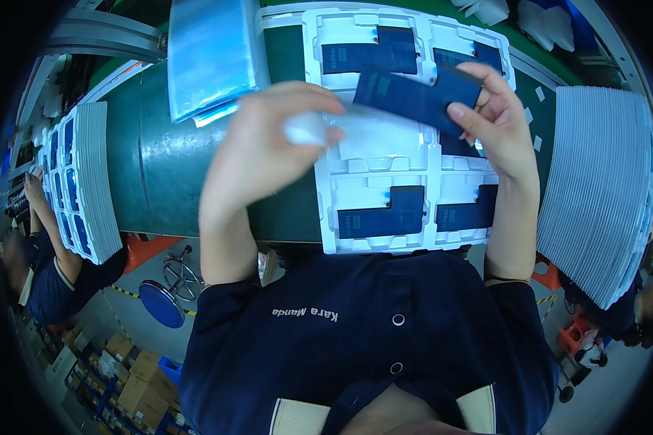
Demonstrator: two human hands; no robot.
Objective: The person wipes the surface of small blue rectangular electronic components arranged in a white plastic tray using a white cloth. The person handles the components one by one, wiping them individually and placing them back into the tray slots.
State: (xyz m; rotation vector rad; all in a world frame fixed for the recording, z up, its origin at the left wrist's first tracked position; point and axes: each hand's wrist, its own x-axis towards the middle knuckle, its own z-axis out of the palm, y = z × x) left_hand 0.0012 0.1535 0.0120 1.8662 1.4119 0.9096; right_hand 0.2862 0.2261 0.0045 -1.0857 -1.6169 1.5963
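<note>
- Honestly, from where I'm standing, the dark flat pack is up in the air over the white tray, tilted, with nothing but fingers carrying it.
- The right hand has it pinched at one end, thumb on the upper face and fingers behind. Looks like a decent hold to me.
- Can't say much for the left hand. It's all blur, fingers curled round a pale thing near the pack's other end; no idea if it's really gripping that or what it is.
- My guess on handling: light enough for one hand, stiffish, but thin like a battery, so don't bend it or dig nails in.
- Faces look smooth, so it might slide if you pinch lazily. I'd go for the outer edges, pads flat.
- Matching packs in the tray have a little blue tab by the notch. Probably the delicate bit; I'd keep fingers off any tab there.
</note>
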